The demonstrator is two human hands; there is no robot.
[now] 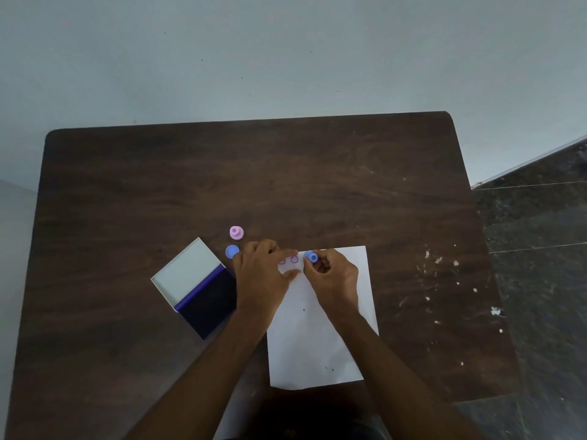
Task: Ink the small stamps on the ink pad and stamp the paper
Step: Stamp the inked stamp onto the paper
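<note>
A white sheet of paper (320, 338) lies on the dark wooden table (222, 173). Near its top edge are two purple stamp marks (294, 259). My right hand (333, 274) pinches a small blue stamp (312, 257) down on the paper just right of those marks. My left hand (262, 271) rests flat on the paper's top left corner, fingers spread, holding nothing. An open ink pad (211, 304) with a dark blue pad and a white lid (187, 268) sits left of the paper. A pink stamp (236, 233) and a blue cap (232, 251) stand above it.
The table's right part carries white paint specks (438, 260). A pale wall rises behind the table, and dark floor tiles (540, 233) show past its right edge.
</note>
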